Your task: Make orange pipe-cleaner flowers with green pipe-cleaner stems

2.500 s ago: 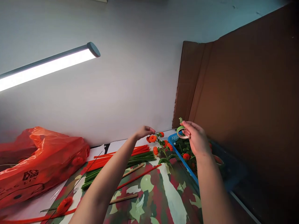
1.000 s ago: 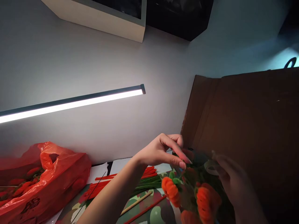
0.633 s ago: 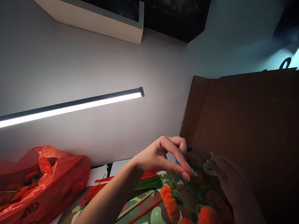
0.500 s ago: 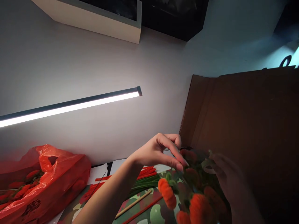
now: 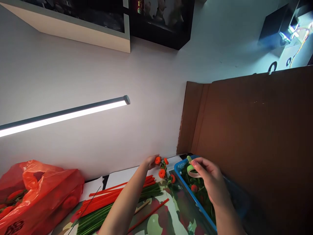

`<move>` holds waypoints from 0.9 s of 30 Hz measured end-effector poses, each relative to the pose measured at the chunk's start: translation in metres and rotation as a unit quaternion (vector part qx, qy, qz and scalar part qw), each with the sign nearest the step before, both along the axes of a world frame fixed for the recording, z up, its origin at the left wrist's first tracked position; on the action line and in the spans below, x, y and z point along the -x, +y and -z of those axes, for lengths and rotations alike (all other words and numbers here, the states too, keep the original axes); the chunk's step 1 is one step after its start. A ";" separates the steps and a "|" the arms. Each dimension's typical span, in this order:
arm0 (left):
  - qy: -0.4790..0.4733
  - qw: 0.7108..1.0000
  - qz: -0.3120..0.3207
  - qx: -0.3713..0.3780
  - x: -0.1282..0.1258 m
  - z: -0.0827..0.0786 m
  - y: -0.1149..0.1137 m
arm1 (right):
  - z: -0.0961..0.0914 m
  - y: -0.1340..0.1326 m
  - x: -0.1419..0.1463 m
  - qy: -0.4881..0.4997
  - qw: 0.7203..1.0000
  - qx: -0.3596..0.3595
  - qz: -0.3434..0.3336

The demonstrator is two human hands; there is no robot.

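Observation:
My left hand is stretched out near the wall, its fingers closed on a sprig of fuzzy orange flowers with green leaves. The blooms partly hide the fingertips. My right hand pinches a roll of pale green tape, with a short loose end sticking up. Below that hand stands a blue plastic basket holding green stems and leaves and an orange flower. Under my left forearm lie bundles of red pipe cleaners and green pipe cleaners.
A red plastic bag of orange flowers sits at the left. A tall cardboard sheet stands on the right. A lit lamp bar crosses the wall. A thin red stick lies on the camouflage-patterned cloth.
My left hand has moved to the far edge by the wall, with the orange flowers now hanging from it. The view has shifted, and the blue basket shows clearly beneath my right hand.

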State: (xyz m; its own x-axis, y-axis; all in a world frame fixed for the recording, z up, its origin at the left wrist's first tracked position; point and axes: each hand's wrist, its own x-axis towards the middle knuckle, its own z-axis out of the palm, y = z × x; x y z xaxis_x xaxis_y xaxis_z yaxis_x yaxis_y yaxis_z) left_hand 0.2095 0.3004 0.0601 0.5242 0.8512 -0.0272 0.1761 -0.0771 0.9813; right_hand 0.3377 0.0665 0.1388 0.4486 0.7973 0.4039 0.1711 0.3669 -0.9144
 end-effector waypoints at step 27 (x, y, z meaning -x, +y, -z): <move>-0.035 0.993 -0.109 -0.029 0.203 0.065 -0.256 | 0.084 -0.039 0.160 -0.335 0.898 0.106 -0.266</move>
